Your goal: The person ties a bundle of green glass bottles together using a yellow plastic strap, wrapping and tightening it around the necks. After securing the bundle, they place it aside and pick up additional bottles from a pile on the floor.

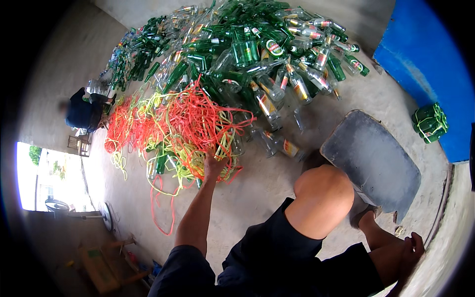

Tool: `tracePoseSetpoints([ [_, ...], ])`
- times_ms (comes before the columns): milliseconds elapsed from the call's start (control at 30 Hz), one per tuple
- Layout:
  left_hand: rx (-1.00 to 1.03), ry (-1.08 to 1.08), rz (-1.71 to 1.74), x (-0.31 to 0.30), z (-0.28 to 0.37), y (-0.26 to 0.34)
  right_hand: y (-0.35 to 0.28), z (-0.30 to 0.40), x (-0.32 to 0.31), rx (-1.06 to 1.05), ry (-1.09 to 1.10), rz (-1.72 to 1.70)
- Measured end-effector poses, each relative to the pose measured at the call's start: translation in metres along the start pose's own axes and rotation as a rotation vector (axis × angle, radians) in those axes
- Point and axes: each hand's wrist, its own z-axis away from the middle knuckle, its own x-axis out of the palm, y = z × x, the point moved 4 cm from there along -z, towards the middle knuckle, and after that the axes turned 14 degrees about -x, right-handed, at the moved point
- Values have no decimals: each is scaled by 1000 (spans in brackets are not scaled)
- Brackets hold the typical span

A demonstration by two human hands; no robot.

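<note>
My left hand (215,165) is at the near edge of a tangled heap of red and yellow-green plastic strapping (193,118); strands surround the fingers, which look closed on some of it. Under and behind the heap lie many green and clear glass bottles (267,104). My right hand (413,245) rests by my right knee at the lower right, fingers curled, with nothing visible in it. A dark, worn board (374,167) stands beside my knees, above my right foot.
A bundle of green bottles tied with strapping (430,122) stands by a blue panel (419,48). Another person (83,111) sits at the far left beside a wooden chair (78,145). A fan (57,206) and a wooden frame (98,269) are at the lower left.
</note>
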Motion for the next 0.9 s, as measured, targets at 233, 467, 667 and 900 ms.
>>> tracePoseSetpoints([
  [233,-169,82,-62,-12,-29,33,1,0,0,33,5,-48],
  [467,-214,89,-57,3,-48,39,16,4,-1,43,19,15],
  [667,-243,106,-111,9,-64,44,8,7,3,101,75,0],
  [900,-97,351,-6,31,-13,75,8,3,-2,129,-35,22],
])
